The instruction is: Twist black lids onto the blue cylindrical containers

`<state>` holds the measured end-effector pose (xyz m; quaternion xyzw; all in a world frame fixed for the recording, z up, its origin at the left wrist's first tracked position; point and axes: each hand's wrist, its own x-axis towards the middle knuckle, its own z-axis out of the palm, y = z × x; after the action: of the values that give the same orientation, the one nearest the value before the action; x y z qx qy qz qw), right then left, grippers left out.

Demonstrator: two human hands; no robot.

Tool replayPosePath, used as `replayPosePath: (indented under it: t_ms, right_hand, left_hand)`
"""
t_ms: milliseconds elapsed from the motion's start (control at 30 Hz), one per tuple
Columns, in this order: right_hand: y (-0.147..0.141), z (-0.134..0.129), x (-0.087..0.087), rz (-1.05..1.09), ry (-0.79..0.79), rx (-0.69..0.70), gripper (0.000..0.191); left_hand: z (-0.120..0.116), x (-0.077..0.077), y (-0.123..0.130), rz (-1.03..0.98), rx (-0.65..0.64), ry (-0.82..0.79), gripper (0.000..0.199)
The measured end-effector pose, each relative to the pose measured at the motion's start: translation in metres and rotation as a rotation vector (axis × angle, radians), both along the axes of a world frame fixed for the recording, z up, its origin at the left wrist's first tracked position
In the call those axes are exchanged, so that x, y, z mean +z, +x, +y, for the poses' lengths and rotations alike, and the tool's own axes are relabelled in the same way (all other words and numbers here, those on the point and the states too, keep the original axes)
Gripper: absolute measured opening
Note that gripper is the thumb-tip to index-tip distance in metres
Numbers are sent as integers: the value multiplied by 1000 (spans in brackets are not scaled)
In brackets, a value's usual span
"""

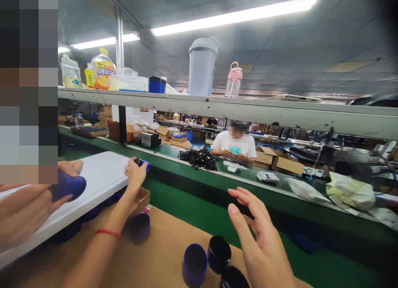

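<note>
Hovering open and empty, your right hand sits just above the dark caps; your left hand, beyond them, grips a blue piece.

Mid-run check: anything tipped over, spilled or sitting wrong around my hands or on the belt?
Nothing looks spilled or broken. The blue cylinders and black cylinders stand upright by the open right hand. The left hand grips a small blue-tipped part. The black cable pile is tangled but contained.

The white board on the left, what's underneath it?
Under the white board, dark blue rounded pieces peek out along its near edge, resting on the brown table. The board covers their tops and anything farther back.
</note>
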<state>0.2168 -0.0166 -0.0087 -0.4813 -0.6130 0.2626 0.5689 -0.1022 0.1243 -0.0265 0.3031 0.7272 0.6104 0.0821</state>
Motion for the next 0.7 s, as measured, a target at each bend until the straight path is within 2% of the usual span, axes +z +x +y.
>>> replayPosePath:
  t_ms: [67,133,233,333,433,533,600,700]
  right_hand:
    - [-2,-1,-1,-21,28,-4,40]
    - [-6,-5,1,-10,66,6,35]
    - [-15,-11,6,10,79,12,30]
    - [-18,-12,7,13,69,-23,29]
    - [-13,-6,2,-74,80,1,29]
    - [-6,-2,1,-128,138,23,26]
    - [-3,-6,6,-82,192,48,23]
    - [5,-23,19,152,187,247,30]
  left_hand:
    - [-2,-7,-22,189,179,-33,51]
    - [-6,-15,-42,314,290,-72,49]
    - [-15,-23,-70,370,382,-127,46]
    - [-24,-22,-85,401,384,-145,55]
    - [-28,-17,-74,511,291,-156,63]
    - [-25,-18,-39,659,190,-195,61]
    - [-24,-27,-14,771,-17,-248,51]
    - [-35,-48,10,834,-333,-367,35]
